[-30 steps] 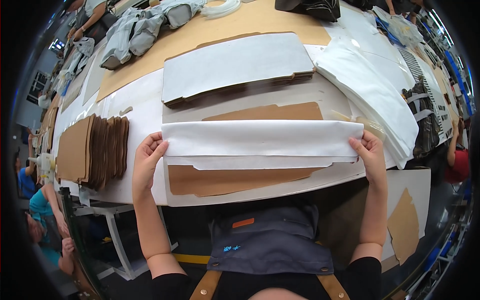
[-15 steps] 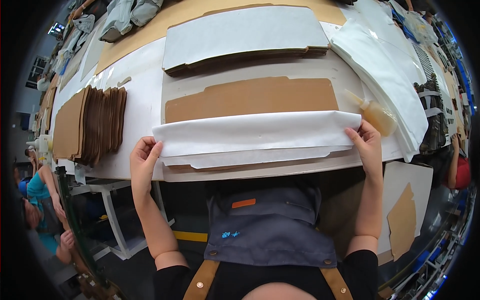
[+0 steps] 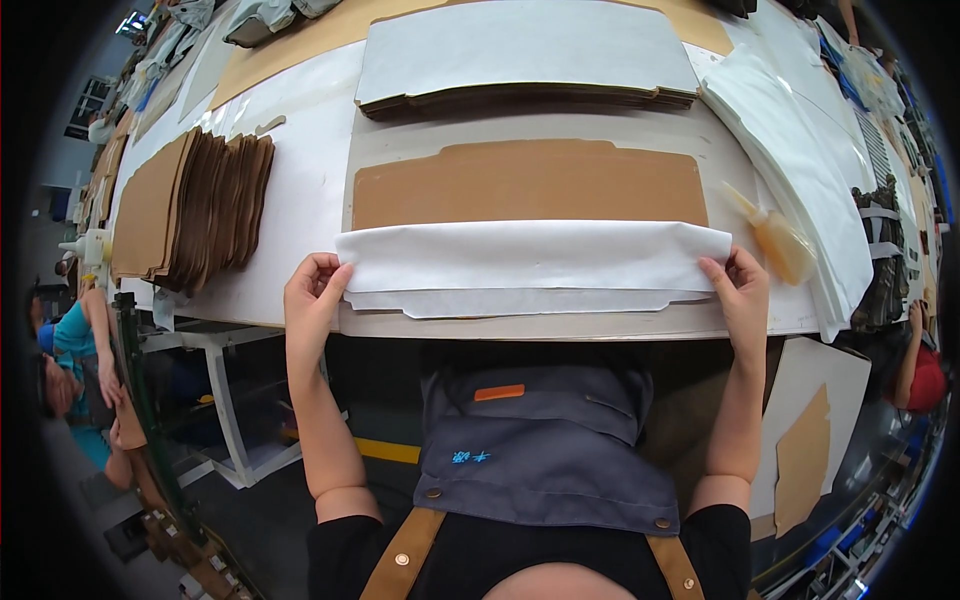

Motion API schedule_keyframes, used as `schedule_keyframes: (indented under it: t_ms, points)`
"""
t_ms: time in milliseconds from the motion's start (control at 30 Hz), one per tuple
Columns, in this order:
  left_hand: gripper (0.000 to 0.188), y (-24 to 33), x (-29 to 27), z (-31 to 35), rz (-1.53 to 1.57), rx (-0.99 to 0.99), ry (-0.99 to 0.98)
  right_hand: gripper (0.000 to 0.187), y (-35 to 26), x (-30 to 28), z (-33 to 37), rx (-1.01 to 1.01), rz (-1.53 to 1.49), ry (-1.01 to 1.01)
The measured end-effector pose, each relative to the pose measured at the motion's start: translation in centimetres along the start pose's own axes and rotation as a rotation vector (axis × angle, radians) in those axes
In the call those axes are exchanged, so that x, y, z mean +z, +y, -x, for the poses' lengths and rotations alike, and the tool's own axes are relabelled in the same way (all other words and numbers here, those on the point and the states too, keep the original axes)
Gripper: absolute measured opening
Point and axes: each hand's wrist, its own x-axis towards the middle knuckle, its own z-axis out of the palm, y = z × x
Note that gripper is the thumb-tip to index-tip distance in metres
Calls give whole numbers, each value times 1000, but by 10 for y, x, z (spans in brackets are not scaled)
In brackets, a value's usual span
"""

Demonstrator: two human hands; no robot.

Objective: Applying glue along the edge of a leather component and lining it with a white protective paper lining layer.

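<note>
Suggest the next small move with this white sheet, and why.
Probably ease the white sheet forward over the brown cardboard panel: the left hand and right hand pinch its opposite ends, and the panel's far part is uncovered.

So the white table (image 3: 315, 180) is pretty loaded. A bunch of brown card panels (image 3: 195, 210) is stood on edge at the left, with a small brown scrap (image 3: 270, 124) left behind it. A greyish board (image 3: 400, 135) is laid across the middle, topped by one flat brown panel (image 3: 530, 180) and, farther back, a white-topped stack (image 3: 530, 45). Folded white cloth (image 3: 790, 150) is piled on the right, and the far side's covered with tan sheeting (image 3: 300, 45).
</note>
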Motion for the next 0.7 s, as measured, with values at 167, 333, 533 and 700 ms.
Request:
schedule_keyframes:
  t_ms: [167, 333, 533, 700]
  points:
    - [12, -4, 2, -3, -27, 5, 4, 15, 1, 3, -1, 3, 7, 21]
    - [13, -3, 3, -2, -27, 0, 12, 15, 4, 4, -2, -3, 37, 35]
    - [14, -2, 5, -2, -26, 5, 4, 15, 7, 3, -2, -13, 45, 45]
    - [14, -6, 5, -3, -61, 6, 7, 14, 3, 5, -1, 4, 53, 48]
